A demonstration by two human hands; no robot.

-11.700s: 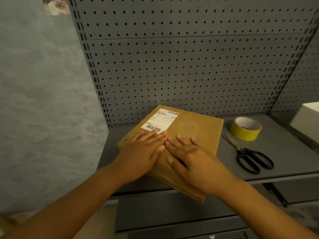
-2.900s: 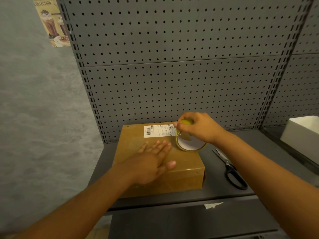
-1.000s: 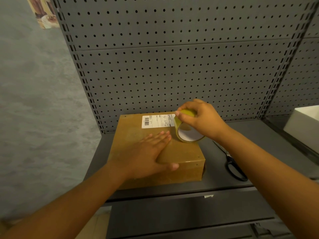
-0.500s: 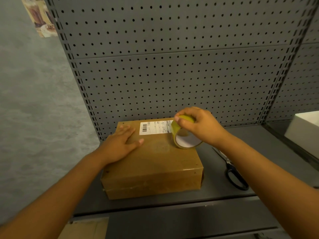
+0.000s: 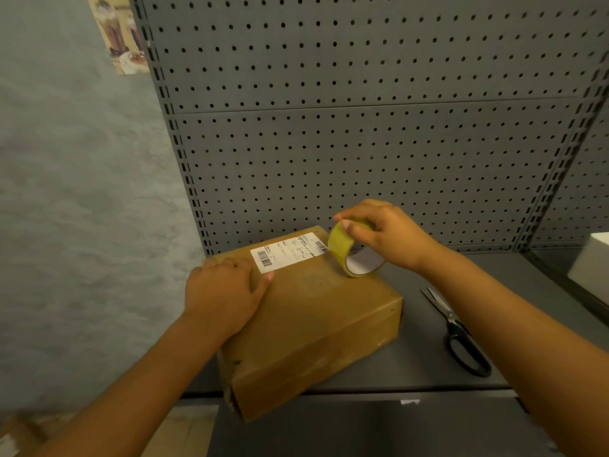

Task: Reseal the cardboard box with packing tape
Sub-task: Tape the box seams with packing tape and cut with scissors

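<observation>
A brown cardboard box [image 5: 323,324] with a white shipping label [image 5: 288,252] lies on the grey shelf [image 5: 412,364], turned at an angle, its near-left corner past the shelf's front edge. My left hand [image 5: 224,291] grips the box's far-left edge, fingers curled over it. My right hand [image 5: 382,235] holds a yellow tape roll [image 5: 346,252] upright on its rim at the box's far-right top, beside the label. No loose tape end shows.
Black-handled scissors [image 5: 458,334] lie on the shelf right of the box. A grey pegboard [image 5: 362,127] rises behind. A white box [image 5: 590,268] sits at the far right. A grey wall with a poster [image 5: 118,31] is on the left.
My left hand slid from the middle of the box top to its far-left edge, and the box has turned so its near-left corner juts past the shelf. The tape roll stayed at the far-right top.
</observation>
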